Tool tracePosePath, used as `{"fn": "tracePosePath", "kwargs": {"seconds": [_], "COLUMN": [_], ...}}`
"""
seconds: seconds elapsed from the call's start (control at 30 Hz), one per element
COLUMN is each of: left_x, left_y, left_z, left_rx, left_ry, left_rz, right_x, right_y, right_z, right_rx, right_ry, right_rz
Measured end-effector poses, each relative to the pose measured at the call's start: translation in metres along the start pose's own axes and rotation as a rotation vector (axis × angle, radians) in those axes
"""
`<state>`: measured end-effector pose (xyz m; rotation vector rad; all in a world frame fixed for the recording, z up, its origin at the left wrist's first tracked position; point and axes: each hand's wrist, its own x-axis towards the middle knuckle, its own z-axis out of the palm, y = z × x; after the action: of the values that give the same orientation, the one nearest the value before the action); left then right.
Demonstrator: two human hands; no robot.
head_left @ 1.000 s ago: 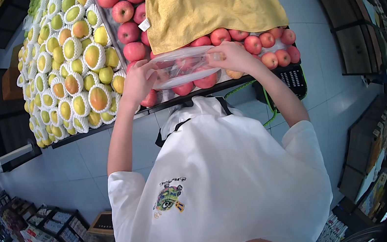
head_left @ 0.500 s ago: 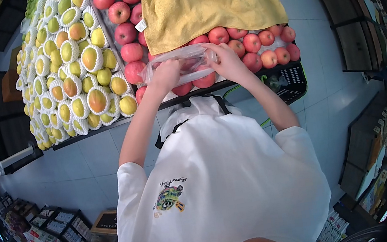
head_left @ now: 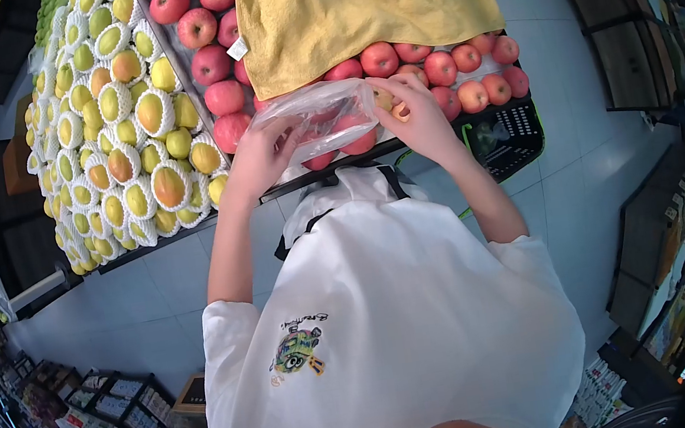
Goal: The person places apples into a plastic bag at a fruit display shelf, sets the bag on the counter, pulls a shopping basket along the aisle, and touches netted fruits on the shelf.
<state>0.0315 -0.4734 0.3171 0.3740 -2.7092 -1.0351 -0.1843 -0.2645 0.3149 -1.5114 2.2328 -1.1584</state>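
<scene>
A clear plastic bag (head_left: 325,120) is spread between my two hands above the front rows of red apples (head_left: 379,60). My left hand (head_left: 268,154) is at the bag's left side, its fingers bent and touching the plastic. My right hand (head_left: 416,114) pinches the bag's right edge. Apples show through the thin plastic. Just beyond the bag, a yellow cloth (head_left: 366,9) covers the apples farther back.
Left of the apples, pears in white foam nets (head_left: 124,157) fill a sloped display. A black basket (head_left: 507,138) with a green edge is below the display's right front corner. Shelves (head_left: 627,25) stand at the right.
My left hand reached into the bag's left part, then drew back left to its side. My right hand stayed at the right edge. The display has shifted slightly left in view.
</scene>
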Motion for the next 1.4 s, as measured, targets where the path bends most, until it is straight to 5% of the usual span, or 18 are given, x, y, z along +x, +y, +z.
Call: {"fn": "tracePosePath", "kwargs": {"seconds": [0.1, 0.2, 0.33, 0.6, 0.67, 0.7, 0.77, 0.8, 0.9, 1.07, 1.23, 1.4], "left_x": [-0.032, -0.055, -0.060, -0.031, -0.018, -0.015, -0.008, -0.002, 0.016, 0.041, 0.039, 0.037], "left_y": [-0.011, -0.038, -0.044, -0.051, -0.026, -0.017, -0.002, -0.009, -0.018, -0.040, -0.035, -0.026], "left_z": [-0.016, -0.006, 0.007, 0.023, 0.005, 0.004, 0.007, 0.017, 0.038, 0.046, 0.047, 0.043], "left_rx": [-0.224, -0.366, -0.034, -0.153, 0.411, 0.411, 0.005, 0.085, 0.211, 0.358, 0.317, 0.124], "left_ry": [0.128, 0.514, 0.450, 0.497, 0.594, 0.595, 0.199, 0.209, 0.031, 0.025, 0.269, 0.060], "left_rz": [-0.307, -0.560, -0.416, -0.516, -0.133, -0.132, -0.088, 0.104, -0.031, -0.150, 0.064, -0.123], "right_x": [-0.013, -0.023, -0.018, 0.005, 0.010, 0.012, 0.016, 0.018, 0.021, 0.019, 0.016, 0.011], "right_y": [0.010, 0.025, 0.017, 0.015, 0.011, 0.008, 0.005, 0.004, 0.021, 0.045, 0.038, 0.029], "right_z": [-0.006, 0.009, 0.033, 0.047, 0.045, 0.044, 0.045, 0.046, 0.058, 0.076, 0.070, 0.068], "right_rx": [0.206, 0.430, 0.462, 0.226, 0.161, 0.099, 0.085, 0.072, 0.063, -0.016, 0.004, 0.054], "right_ry": [-0.013, 0.017, 0.028, 0.017, 0.043, 0.069, 0.071, 0.072, 0.037, 0.049, 0.110, 0.069], "right_rz": [0.200, 0.443, 0.412, 0.303, 0.281, 0.260, 0.255, 0.248, 0.247, 0.259, 0.243, 0.262]}}
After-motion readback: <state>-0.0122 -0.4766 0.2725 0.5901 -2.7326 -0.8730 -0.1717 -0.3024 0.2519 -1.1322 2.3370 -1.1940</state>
